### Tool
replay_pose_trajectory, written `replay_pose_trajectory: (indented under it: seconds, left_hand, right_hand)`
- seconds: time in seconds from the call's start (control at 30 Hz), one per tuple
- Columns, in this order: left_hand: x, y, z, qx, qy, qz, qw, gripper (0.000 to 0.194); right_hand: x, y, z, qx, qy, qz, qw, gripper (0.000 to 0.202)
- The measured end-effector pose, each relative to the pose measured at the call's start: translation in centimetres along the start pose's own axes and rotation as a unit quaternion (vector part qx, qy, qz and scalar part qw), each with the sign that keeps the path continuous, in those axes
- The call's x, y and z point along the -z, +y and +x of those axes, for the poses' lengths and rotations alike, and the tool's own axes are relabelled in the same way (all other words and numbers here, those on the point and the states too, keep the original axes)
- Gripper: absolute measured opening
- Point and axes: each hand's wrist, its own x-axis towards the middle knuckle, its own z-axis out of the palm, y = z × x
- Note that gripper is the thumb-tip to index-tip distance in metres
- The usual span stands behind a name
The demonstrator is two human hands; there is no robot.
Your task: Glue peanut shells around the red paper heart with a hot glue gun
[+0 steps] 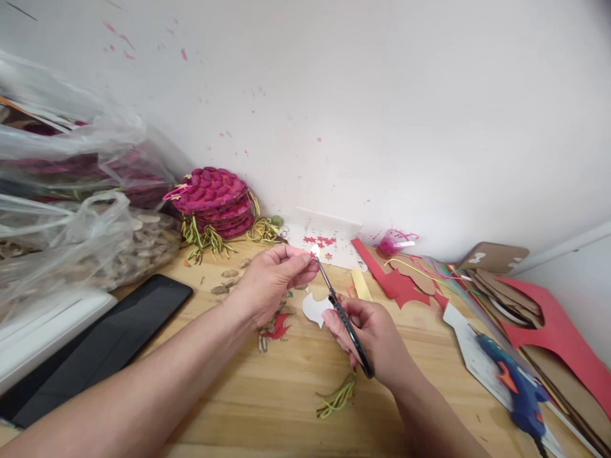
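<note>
My left hand [279,277] is closed in a pinch on a tiny piece of red and white paper [314,252]. In my right hand [365,334] is a pair of black-handled scissors [344,321], with the blade tips right at that piece. A white paper cutout [315,310] with a curved edge shows beside my right thumb; whether the hand holds it too, I cannot tell. Several small red paper stars [321,241] lie on a white sheet [346,254] beyond my hands. A red paper scrap [277,327] rests among peanut shells [262,342] below my left wrist.
Purple shell-covered discs [214,197] with green tassels are stacked at the back left, near plastic bags of shells [143,245]. A black phone-like slab [119,337] lies left. At right are a blue glue gun [513,378], red paper offcuts [405,286] and cardboard [496,257].
</note>
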Motion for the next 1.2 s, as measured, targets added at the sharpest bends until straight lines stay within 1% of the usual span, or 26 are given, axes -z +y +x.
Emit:
replay_pose_trajectory:
  seconds: [0.37,0.63,0.87,1.2]
  left_hand:
    - [0.14,0.10,0.17,-0.003,-0.011,0.008,1.000,0.020]
    - [0.19,0.21,-0.05,-0.004,-0.020,0.020,1.000,0.029]
    - [0.19,0.26,-0.05,-0.004,-0.020,0.025,0.999,0.026]
    - [0.23,0.34,-0.03,-0.009,-0.020,0.028,0.999,0.028]
  right_hand:
    - [0.11,0.02,-0.03,-0.002,-0.002,-0.010,1.000,0.051]
    - [0.19,-0.13,-0.20,0.006,0.003,-0.016,1.000,0.052]
    - [0.13,0.03,-0.05,0.009,-0.001,-0.008,1.000,0.050]
    - [0.10,-0.19,-0.09,0.011,0.006,-0.024,1.000,0.052]
